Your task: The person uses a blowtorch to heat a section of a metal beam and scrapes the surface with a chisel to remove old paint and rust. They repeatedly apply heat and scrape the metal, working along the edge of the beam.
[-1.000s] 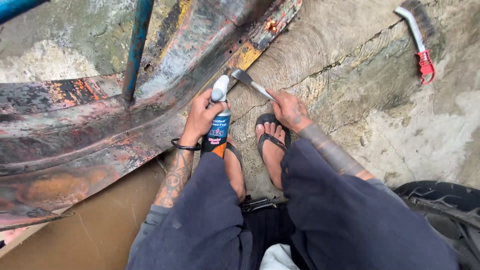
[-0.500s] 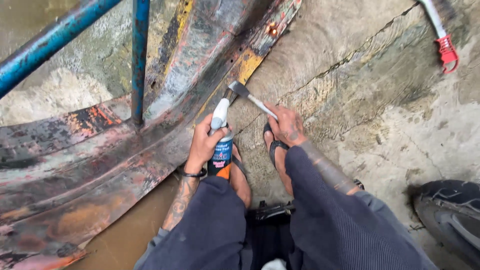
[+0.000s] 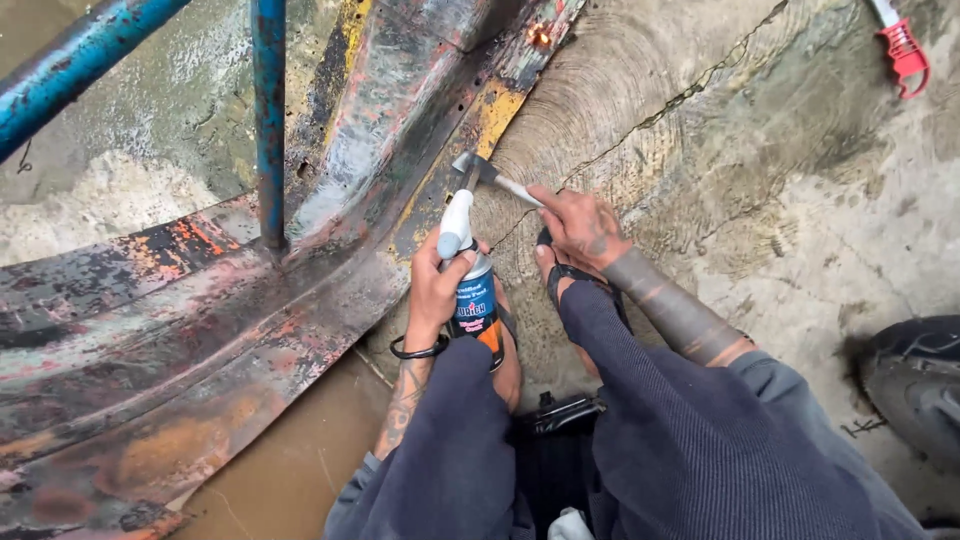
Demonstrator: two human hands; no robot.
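Concrete ground [image 3: 800,230], cracked and scored with curved marks, fills the right half of the view. Curved sheet-metal panel [image 3: 180,340], rusted and flaked with orange, yellow and black paint, sweeps from the lower left up to the top centre, with brown muddy water [image 3: 280,480] below its lower edge. Blue-painted metal bars [image 3: 268,120], one upright and one slanting, stand on the panel at upper left. Dark rounded object [image 3: 915,385], only partly in view, lies at the right edge. Knees in dark trousers [image 3: 640,450] occupy the bottom centre, above feet in sandals [image 3: 565,275] on the concrete.

Left hand [image 3: 437,290] is wrapped fully around a spray can [image 3: 472,295], blue and orange with a pale nozzle, held upright with its top just beside the panel's yellow-painted edge. Right hand [image 3: 580,225] is closed around the handle of a small hammer [image 3: 480,172], whose head touches or nearly touches that same edge, just above the can's nozzle. Red-handled tool [image 3: 903,45] lies well apart at the upper right corner.
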